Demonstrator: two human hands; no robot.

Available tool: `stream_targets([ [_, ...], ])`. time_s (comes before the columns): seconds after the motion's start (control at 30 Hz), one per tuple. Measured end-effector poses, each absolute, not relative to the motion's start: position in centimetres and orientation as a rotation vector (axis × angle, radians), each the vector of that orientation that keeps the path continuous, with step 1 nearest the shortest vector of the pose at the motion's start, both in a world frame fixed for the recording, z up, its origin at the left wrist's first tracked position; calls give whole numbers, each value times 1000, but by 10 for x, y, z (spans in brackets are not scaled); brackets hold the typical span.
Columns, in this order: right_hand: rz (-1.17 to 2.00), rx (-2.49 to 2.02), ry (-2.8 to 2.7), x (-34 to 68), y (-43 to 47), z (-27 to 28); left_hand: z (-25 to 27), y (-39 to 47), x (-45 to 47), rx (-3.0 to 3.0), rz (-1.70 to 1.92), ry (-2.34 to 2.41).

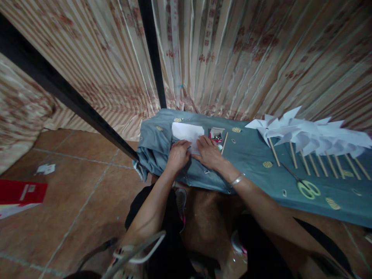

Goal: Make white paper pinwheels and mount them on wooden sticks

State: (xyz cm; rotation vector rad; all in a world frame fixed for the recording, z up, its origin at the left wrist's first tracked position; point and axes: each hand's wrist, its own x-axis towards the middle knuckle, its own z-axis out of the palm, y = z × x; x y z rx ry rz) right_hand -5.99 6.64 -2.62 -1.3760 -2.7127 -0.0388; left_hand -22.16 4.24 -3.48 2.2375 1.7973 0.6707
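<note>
A white sheet of paper (187, 132) lies on the grey-green cloth in front of me. My left hand (178, 154) is at its near left edge, fingers curled together on the paper. Across the right part of the sheet lies my right hand (209, 153), palm down with fingers stretched out and pressing on it. Just beyond that hand sits a small open red box (216, 135) of shiny metal pins. Beside the box are a thin wooden stick (224, 142) and a small pale round item (220, 147), partly hidden by my right hand.
Several white paper pinwheels (310, 133) on sticks lie in a row at the right. Green-handled scissors (308, 189) rest near the front edge of the cloth-covered bench (250, 170). A dark post (152, 54) and striped curtains (232, 46) stand behind. A red packet (23, 192) lies on the floor.
</note>
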Motion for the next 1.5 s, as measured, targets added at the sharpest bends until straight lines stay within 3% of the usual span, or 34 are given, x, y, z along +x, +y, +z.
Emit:
stream_targets([
  [0.3, -205, -1242, -2896, -69, 56, -19, -35, 42, -224, 2228, 652, 1791],
  [0.8, -89, -1217, -3035, -74, 56, 3, -26, 39, -225, 2151, 664, 1811],
  [1.17, 119, -1324, -2957, -69, 85, 15, -27, 40, -229, 2133, 698, 1842],
  [1.37, 474, -1310, -2833, -65, 96, 18, -27, 41, -228, 2114, 696, 1855],
  [1.5, 208, -1265, -2963, -71, 95, 27, -26, 40, -227, 2068, 853, 1825],
])
